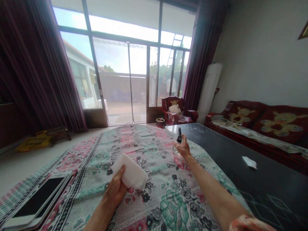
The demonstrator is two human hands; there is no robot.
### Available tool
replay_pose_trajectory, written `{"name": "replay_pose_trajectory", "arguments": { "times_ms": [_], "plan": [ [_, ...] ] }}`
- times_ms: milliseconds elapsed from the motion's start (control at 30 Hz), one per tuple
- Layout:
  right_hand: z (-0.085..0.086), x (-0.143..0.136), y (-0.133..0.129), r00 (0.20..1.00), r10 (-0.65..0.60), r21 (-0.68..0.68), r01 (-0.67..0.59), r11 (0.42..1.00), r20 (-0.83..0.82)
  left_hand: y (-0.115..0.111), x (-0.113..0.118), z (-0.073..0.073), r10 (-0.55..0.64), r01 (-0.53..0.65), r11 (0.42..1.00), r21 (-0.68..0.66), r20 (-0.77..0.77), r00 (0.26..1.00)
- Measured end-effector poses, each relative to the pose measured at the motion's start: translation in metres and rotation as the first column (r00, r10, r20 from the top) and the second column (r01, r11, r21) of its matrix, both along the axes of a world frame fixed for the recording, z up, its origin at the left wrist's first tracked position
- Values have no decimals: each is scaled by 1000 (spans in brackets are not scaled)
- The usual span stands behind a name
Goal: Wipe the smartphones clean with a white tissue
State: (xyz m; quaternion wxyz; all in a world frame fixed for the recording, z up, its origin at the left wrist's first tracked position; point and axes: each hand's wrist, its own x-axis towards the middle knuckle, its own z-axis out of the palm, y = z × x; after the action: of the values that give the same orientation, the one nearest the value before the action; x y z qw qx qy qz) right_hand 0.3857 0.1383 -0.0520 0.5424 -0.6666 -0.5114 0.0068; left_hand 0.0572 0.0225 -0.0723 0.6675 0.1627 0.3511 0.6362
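Observation:
My left hand [115, 186] holds a folded white cloth or paper [132, 171], thumb on top and the other fingers underneath. Farther forward and to the right, my right hand [183, 147] is wrapped round a clear bottle [175, 149] with a black spray head [179, 136], which points up. Both hands are over a table covered by a floral tablecloth [173, 208] in white, green, pink and black. The cloth and the bottle are apart.
Flat dark-screened devices [38, 199] lie at the lower left. A dark table [226, 154] on the right bears a crumpled white paper [249, 162]. Beyond are a red armchair [168, 109], a red sofa [255, 138] and glass doors [120, 86]. A person [171, 86] is outside.

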Motion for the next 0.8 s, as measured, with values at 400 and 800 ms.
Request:
{"name": "replay_pose_trajectory", "arguments": {
  "times_ms": [400,800],
  "plan": [
    [14,-50,-38,943,334,-110,-332,937,1,2,0,2,11,-11,1000,-16,46,999],
    [23,-90,-72,825,559,-51,-564,824,-86,4,0,2,-11,11,1000,2,98,995]
  ]
}}
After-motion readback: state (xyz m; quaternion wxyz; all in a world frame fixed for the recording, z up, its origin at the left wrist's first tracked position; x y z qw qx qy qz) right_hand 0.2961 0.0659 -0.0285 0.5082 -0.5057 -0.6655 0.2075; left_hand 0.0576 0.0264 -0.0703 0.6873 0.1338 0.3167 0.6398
